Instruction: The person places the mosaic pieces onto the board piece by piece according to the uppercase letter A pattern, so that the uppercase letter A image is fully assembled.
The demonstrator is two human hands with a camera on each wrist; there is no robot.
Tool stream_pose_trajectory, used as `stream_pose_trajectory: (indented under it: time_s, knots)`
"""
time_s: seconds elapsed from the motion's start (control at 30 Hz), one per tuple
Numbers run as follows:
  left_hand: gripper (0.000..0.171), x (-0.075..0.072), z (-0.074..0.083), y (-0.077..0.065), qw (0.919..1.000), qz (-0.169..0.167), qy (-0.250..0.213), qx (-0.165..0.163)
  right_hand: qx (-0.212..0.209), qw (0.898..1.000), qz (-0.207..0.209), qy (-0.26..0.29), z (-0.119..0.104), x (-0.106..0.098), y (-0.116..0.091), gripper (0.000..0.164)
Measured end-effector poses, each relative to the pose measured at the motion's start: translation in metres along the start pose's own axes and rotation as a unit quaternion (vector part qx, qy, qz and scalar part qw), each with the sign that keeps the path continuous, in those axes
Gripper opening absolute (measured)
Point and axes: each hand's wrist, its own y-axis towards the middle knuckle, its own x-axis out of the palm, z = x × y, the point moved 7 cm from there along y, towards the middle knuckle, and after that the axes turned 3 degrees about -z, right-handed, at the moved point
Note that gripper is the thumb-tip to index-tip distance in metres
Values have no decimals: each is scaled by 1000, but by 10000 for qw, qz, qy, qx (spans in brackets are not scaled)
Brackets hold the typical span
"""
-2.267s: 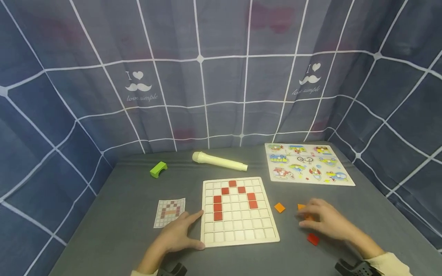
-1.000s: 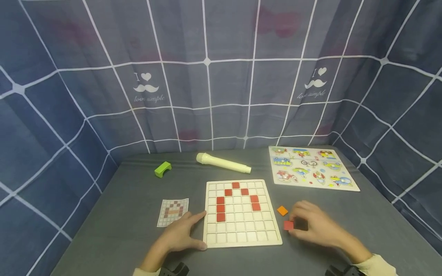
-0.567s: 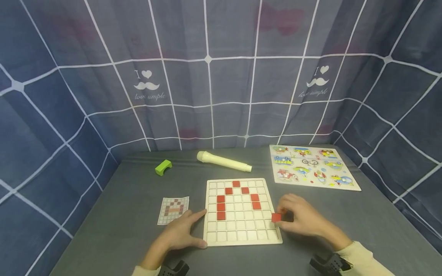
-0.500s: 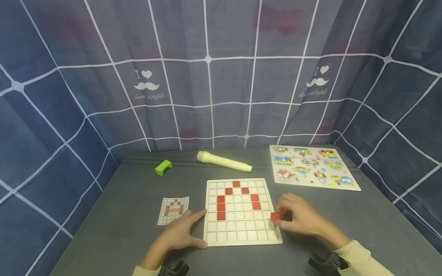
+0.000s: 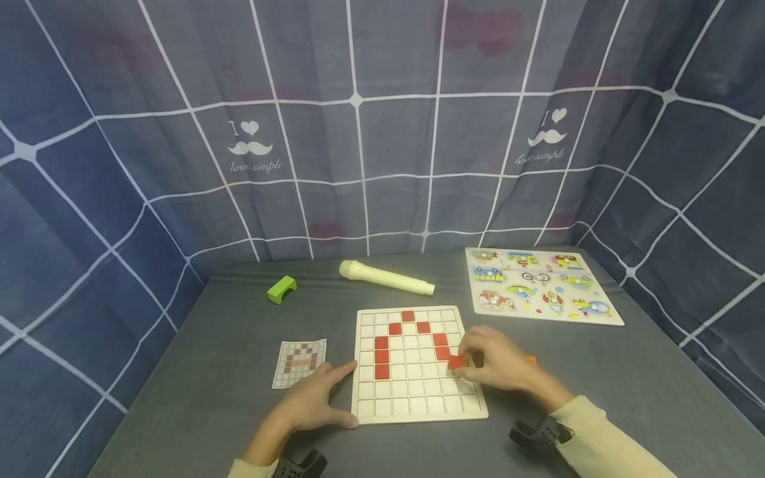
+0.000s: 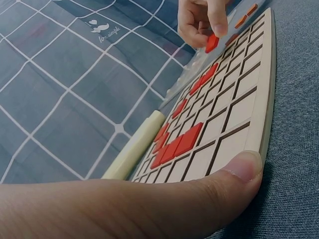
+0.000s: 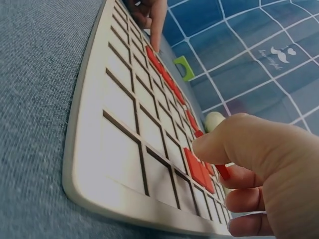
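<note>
A pale square grid board (image 5: 418, 406) lies on the dark table, with several red square tiles (image 5: 381, 356) set in its cells in an arch shape. My right hand (image 5: 501, 360) pinches another red tile (image 5: 456, 362) between thumb and fingers, above the right part of the board, just below the right-hand column of red tiles. In the left wrist view, this held tile (image 6: 212, 43) is tilted and off the board. My left hand (image 5: 313, 400) rests at the board's left edge, thumb and index finger spread and touching it. The left thumb (image 6: 243, 167) lies on the corner.
A small printed pattern card (image 5: 285, 382) lies left of the board. Behind are a green arch block (image 5: 281, 288), a cream toy microphone (image 5: 388, 277) and a vehicle puzzle board (image 5: 544, 285). Orange tiles (image 6: 241, 20) lie beyond the board's right side, mostly hidden in the head view.
My right hand has picked up a red tile from the table on the right and carried it left over the board. The left hand has stayed at the board's edge.
</note>
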Motion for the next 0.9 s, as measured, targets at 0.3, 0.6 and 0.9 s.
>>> stream_pose_trajectory:
  time_s: [0.3,0.6,0.9]
  knots:
    - [100,1,0,1,10000,-16,-26,31,160,9989,-397,189,0,14,2,21]
    - [101,1,-1,2,10000,-33,20,-20,210,9983,-503,210,0,17,2,20]
    - [100,1,-1,2,10000,-23,6,-28,103,9985,-512,190,-3,19,3,19]
